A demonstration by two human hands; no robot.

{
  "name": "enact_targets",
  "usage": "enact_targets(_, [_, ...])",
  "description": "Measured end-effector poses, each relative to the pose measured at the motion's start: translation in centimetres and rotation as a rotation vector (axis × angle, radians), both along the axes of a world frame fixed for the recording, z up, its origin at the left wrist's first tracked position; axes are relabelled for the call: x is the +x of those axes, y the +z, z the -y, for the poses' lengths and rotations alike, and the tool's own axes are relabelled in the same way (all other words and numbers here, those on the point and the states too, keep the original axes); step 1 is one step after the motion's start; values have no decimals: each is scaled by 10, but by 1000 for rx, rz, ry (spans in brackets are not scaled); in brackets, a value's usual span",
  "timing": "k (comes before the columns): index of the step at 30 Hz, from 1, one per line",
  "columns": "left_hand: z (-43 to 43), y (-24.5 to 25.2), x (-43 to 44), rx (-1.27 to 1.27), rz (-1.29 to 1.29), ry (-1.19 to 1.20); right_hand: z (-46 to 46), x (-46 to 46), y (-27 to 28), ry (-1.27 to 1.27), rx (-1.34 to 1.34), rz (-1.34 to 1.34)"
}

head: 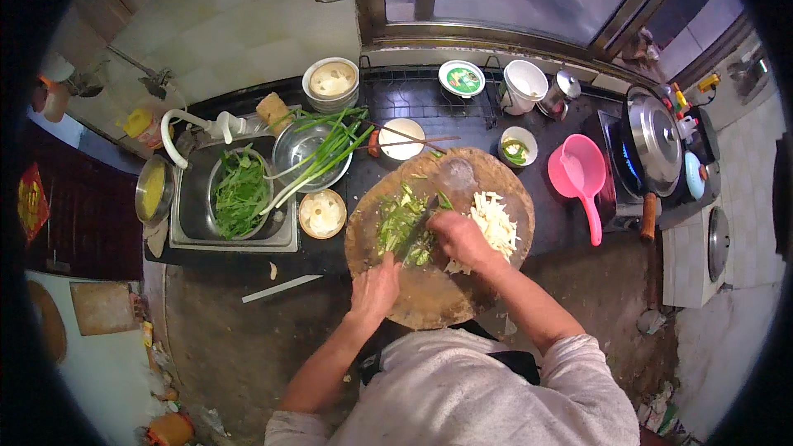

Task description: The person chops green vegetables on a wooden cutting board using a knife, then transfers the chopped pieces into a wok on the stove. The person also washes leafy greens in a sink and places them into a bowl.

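A round wooden chopping board (427, 300) lies before me at the counter's front edge. My right hand (460, 235) grips a kitchen knife (416, 236), whose blade slants down among chopped green peppers (396, 217). At the near left edge of that green pile, the fingers of my left hand (376, 288) touch the board and the pieces; whether they pinch any is hidden. Pale cut strips (494, 223) are heaped to the right of my right hand, partly behind my wrist. A clear round patch or lid (457, 173) shows at the board's far side.
Leafy greens (238, 192) fill a bowl in the sink (186, 214). Spring onions (316, 164) lie across a metal bowl (297, 142). Chopsticks (412, 144) overhang the board's far edge. A pink ladle (576, 167) sits right, beside a lidded pan (660, 136) over a blue flame.
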State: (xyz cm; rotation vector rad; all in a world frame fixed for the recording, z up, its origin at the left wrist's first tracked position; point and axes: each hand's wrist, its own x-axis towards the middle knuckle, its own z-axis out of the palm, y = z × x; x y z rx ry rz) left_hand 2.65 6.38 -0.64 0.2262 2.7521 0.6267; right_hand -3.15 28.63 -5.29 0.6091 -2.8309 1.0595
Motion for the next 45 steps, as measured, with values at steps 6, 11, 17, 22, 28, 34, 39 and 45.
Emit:
enact_targets(6, [17, 4, 33, -7, 77, -88, -37, -44, 2, -241, 87, 109])
enact_targets(11, [40, -4, 18, -44, 68, -32, -17, -61, -16, -254, 358, 186])
enact_targets(17, [52, -5, 25, -75, -59, -50, -10, -57, 1, -139, 377, 121])
enact_targets(22, [54, -1, 43, -1, 3, -74, -7, -42, 14, -143, 298, 218])
enact_targets(28, [66, 6, 33, -29, -41, 114, 22, -44, 6, -66, 118, 228])
enact_targets(34, [71, 7, 35, 41, -107, 431, 49, -33, 22, 165, 120, 257])
enact_targets(39, [70, 3, 34, 75, -47, 487, 95, -9, 15, 349, 210, 97])
enact_targets(45, [76, 4, 43, 106, 5, 524, 59, -24, 7, 247, -147, 207])
